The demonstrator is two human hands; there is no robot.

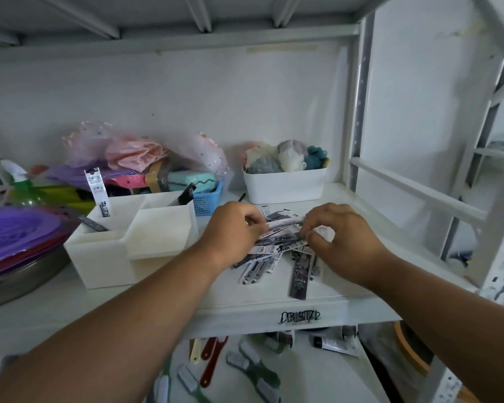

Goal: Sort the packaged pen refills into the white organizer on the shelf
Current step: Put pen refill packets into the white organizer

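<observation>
A loose pile of packaged pen refills (277, 254), grey, white and black strips, lies on the white shelf (274, 303) right of the white organizer (120, 251). My left hand (233, 231) pinches one pale refill packet (284, 222) at its left end, above the pile. My right hand (344, 237) pinches the packets at the right side of the pile. The organizer holds one white packet (98, 187) standing in its back-left compartment, a grey one (93, 223) leaning there, and a dark one (186, 194) in the back-right compartment.
A white bin of yarn balls (284, 181) stands behind the pile. A blue basket (207, 199) and pink bags sit behind the organizer. Purple folders on a metal bowl (18, 274) crowd the left. A white upright post (358, 112) bounds the right. Brushes lie on the lower shelf (245, 370).
</observation>
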